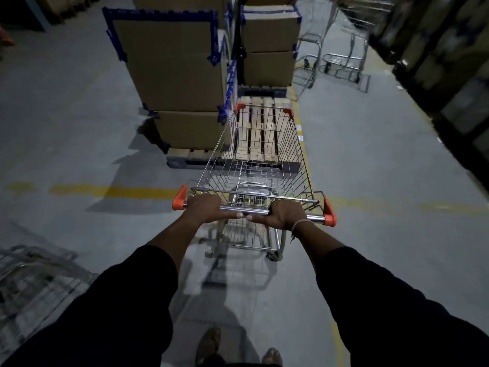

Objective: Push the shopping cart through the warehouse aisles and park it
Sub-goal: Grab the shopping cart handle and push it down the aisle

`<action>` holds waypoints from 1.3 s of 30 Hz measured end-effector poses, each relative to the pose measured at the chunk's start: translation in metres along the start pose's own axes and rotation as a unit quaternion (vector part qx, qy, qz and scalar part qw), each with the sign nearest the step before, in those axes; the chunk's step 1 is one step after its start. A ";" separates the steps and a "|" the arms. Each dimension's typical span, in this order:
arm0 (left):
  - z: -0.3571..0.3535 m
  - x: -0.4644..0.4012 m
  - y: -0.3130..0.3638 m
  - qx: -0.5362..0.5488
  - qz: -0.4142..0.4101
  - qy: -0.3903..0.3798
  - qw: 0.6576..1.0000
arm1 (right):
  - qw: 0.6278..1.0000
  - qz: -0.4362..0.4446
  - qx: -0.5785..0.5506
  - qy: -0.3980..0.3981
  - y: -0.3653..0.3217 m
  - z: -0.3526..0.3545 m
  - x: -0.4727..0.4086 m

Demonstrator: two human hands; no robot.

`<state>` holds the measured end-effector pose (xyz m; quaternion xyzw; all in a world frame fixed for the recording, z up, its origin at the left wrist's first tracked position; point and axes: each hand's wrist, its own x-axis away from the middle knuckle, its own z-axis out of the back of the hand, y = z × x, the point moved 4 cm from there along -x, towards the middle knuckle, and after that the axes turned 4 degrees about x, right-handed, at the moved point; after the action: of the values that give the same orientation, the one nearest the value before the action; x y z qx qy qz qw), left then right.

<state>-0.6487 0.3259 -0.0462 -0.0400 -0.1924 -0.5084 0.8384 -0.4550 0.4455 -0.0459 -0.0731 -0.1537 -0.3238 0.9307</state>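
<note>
Two hands were wrapped around the metal handle bar (260, 211) of the shopping cart (258, 157) at the centre of the frame. The left hand (209, 207) was closed over the bar toward its left end, just beside an orange end cap (179, 197); the right hand (283, 214) was closed over the bar toward its right end, and a thin band (300, 223) was seen at that wrist. Both forearms were covered by dark sleeves (124, 308) running to the bottom corners. The wire basket was seen to be empty, with a wooden pallet (260, 128) visible through its mesh, low on the grey floor (383, 160). Tall stacks of cardboard boxes (172, 70) edged in blue were stacked at upper centre, left of the cart's nose. Other carts (341, 59) were seen, blurred, at upper right, and a yellow line (113, 191) was painted across the floor at middle left. Two shoes (209, 345) were seen at the bottom edge.
</note>
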 end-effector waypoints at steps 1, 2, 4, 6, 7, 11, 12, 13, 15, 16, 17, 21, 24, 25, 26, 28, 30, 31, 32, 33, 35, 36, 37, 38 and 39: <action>0.002 -0.002 0.002 -0.002 -0.012 0.001 1.000 | 1.000 -0.010 -0.007 -0.001 0.001 -0.002 0.002; 0.003 -0.004 0.004 -0.004 -0.024 -0.001 1.000 | 1.000 -0.019 -0.014 -0.001 0.002 -0.004 0.005; 0.005 -0.008 0.009 -0.016 -0.045 -0.013 0.999 | 0.999 -0.039 -0.025 0.008 0.005 -0.006 0.011; 0.006 -0.011 0.016 -0.027 -0.064 -0.027 0.997 | 0.997 -0.060 -0.040 0.021 0.009 -0.008 0.018; 0.005 -0.013 0.020 -0.033 -0.076 -0.029 0.996 | 0.996 -0.072 -0.049 0.026 0.011 -0.010 0.022; 0.006 -0.022 0.035 -0.070 -0.123 -0.019 0.990 | 0.991 -0.116 -0.048 0.035 0.018 -0.015 0.038; 0.005 -0.024 0.038 -0.073 -0.135 -0.020 0.988 | 0.990 -0.127 -0.050 0.035 0.019 -0.016 0.042; 0.005 -0.026 0.042 -0.075 -0.147 -0.021 0.986 | 0.988 -0.138 -0.053 0.035 0.021 -0.018 0.046; 0.004 -0.029 0.050 -0.080 -0.170 -0.018 0.982 | 0.985 -0.157 -0.055 0.037 0.023 -0.022 0.053; 0.004 -0.030 0.054 -0.082 -0.180 -0.015 0.980 | 0.984 -0.166 -0.054 0.039 0.025 -0.024 0.057; 0.004 -0.032 0.058 -0.087 -0.190 -0.011 0.978 | 0.982 -0.176 -0.053 0.042 0.027 -0.025 0.061; 0.001 -0.036 0.079 -0.107 -0.229 -0.005 0.968 | 0.973 -0.217 -0.061 0.049 0.034 -0.033 0.079; -0.002 -0.039 0.096 -0.112 -0.255 -0.007 0.960 | 0.964 -0.248 -0.078 0.051 0.040 -0.038 0.093; -0.003 -0.039 0.103 -0.114 -0.266 -0.007 0.957 | 0.962 -0.257 -0.080 0.050 0.042 -0.039 0.098; -0.004 -0.040 0.109 -0.117 -0.276 -0.006 0.954 | 0.959 -0.265 -0.084 0.049 0.044 -0.040 0.103; -0.005 -0.039 0.122 -0.119 -0.296 -0.005 0.948 | 0.954 -0.284 -0.087 0.048 0.049 -0.042 0.114; -0.007 -0.038 0.135 -0.122 -0.315 -0.007 0.941 | 0.948 -0.300 -0.090 0.048 0.054 -0.045 0.124; -0.008 -0.038 0.142 -0.125 -0.323 -0.009 0.938 | 0.945 -0.309 -0.092 0.049 0.057 -0.047 0.130; -0.008 -0.037 0.150 -0.129 -0.332 -0.009 0.934 | 0.942 -0.318 -0.093 0.051 0.061 -0.049 0.136; -0.009 -0.036 0.158 -0.134 -0.342 -0.008 0.930 | 0.939 -0.327 -0.093 0.054 0.064 -0.051 0.141; -0.011 -0.034 0.174 -0.146 -0.361 -0.008 0.921 | 0.931 -0.345 -0.097 0.065 0.070 -0.055 0.153; -0.012 -0.033 0.182 -0.150 -0.368 -0.010 0.917 | 0.928 -0.353 -0.100 0.069 0.073 -0.057 0.159; -0.013 -0.033 0.191 -0.153 -0.377 -0.010 0.914 | 0.924 -0.363 -0.101 0.071 0.076 -0.058 0.164; -0.015 -0.032 0.199 -0.156 -0.386 -0.010 0.909 | 0.920 -0.372 -0.101 0.073 0.079 -0.059 0.171; -0.016 -0.032 0.207 -0.159 -0.396 -0.008 0.905 | 0.916 -0.382 -0.101 0.073 0.082 -0.061 0.177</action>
<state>-0.4773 0.4475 -0.0460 -0.0973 -0.1153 -0.8217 0.5495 -0.2578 0.3928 -0.0470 -0.0785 -0.0686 -0.6726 0.7326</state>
